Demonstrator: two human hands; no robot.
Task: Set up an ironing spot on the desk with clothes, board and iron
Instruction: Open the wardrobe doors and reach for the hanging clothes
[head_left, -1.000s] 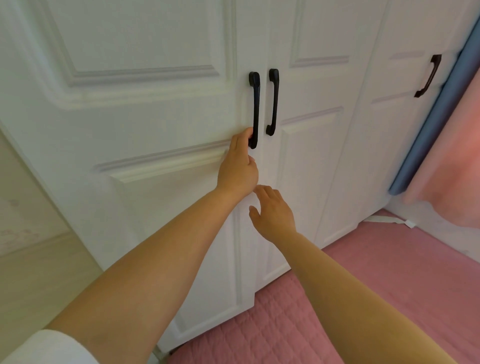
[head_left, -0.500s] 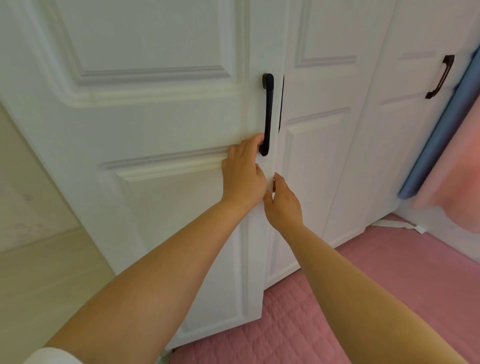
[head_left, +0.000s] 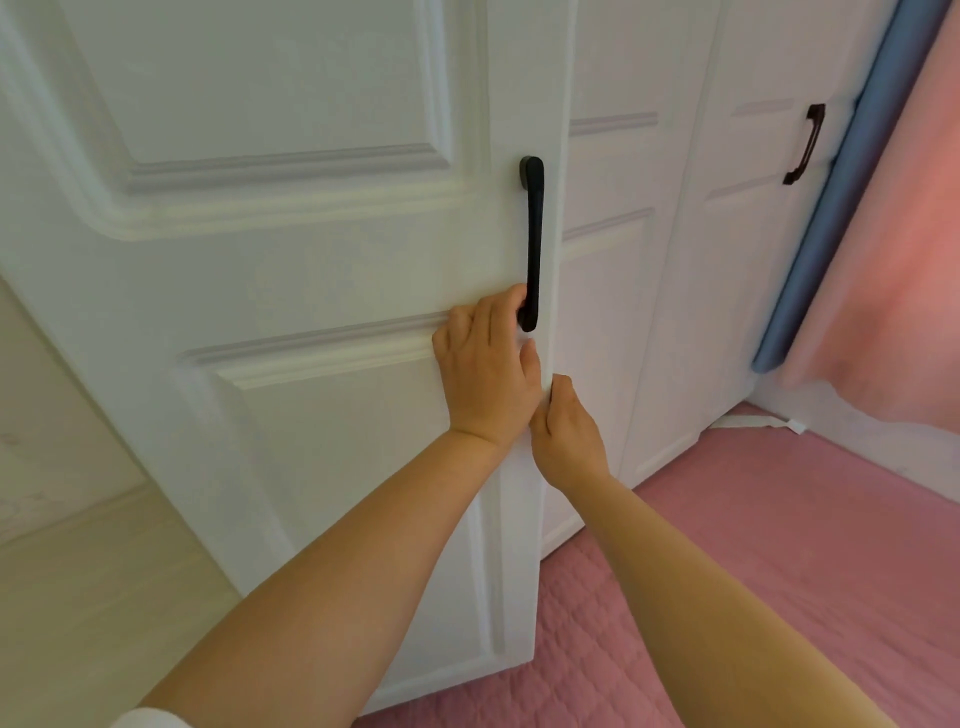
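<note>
A white panelled wardrobe (head_left: 649, 260) fills most of the view, and its left door (head_left: 291, 291) stands swung out toward the camera, so its free edge hides part of the door beside it. A pink quilted mat (head_left: 779, 545) covers the floor at the lower right, with pale flooring (head_left: 67, 597) at the lower left. A pink curtain (head_left: 893, 260) hangs at the far right, and a blue roll (head_left: 831, 208) leans just beside it against the wardrobe. The left hand (head_left: 485, 374) lies on the door face, its fingers curled around the lower end of the black handle (head_left: 532, 244), grasping it. The right hand (head_left: 569, 436) sits just below and beside the left, its fingers hooked round the door's free edge and out of sight behind it, thumb on the front, gripping that edge. Another dark handle (head_left: 805, 143) shows on the far door. Clothes, board and iron are nowhere in view; the wardrobe's inside cannot be seen.
</note>
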